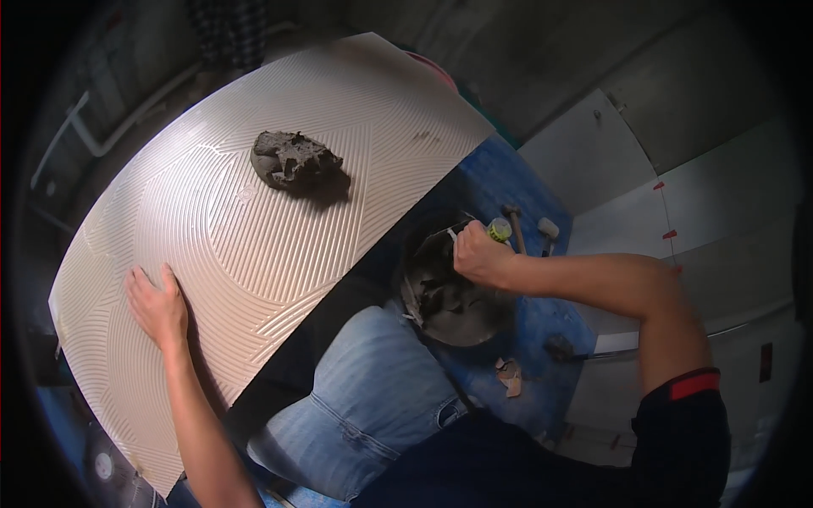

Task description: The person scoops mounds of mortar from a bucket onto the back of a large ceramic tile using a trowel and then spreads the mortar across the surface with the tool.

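Observation:
A large pale panel (279, 262), ridged all over in curved comb lines, spreads across the left and middle. My left hand (158, 306) lies flat on its near left part, fingers stretched out. Farther up the panel sits a lump of wet grey mortar (292, 158). On the right, my right hand (483, 256) is wrapped round a trowel handle with a yellow-green end (500, 229). The trowel's blade is mostly hidden, down at a dark round bucket (409, 315) that holds grey mortar (461, 317).
Blue sheeting (538, 317) covers the floor around the bucket. A hammer (515, 227) and a white-headed mallet (549, 230) lie beyond it. Torn brown scraps (510, 377) lie nearer me. Large floor tiles (627, 203) with red clips (670, 234) extend rightward. Someone's checked clothing (229, 34) shows far back.

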A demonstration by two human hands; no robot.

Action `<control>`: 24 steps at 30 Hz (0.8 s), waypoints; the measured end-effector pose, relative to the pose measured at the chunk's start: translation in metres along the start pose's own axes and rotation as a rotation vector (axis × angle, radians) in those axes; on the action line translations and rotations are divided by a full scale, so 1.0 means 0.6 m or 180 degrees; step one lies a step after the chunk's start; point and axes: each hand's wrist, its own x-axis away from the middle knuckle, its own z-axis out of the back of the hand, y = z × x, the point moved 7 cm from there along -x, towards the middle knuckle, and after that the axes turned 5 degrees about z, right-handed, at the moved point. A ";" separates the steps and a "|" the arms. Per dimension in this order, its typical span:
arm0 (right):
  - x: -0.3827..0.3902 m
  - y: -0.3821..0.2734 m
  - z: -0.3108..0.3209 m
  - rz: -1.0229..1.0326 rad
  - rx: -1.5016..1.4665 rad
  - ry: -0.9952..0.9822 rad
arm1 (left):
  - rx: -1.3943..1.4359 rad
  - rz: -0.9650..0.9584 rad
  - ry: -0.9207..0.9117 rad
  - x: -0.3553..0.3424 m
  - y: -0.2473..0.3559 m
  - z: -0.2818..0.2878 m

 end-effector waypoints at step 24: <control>-0.011 0.039 -0.262 -0.0413 -0.2232 -0.0777 | 0.0014 -0.0041 0.0060 -0.005 -0.015 -0.012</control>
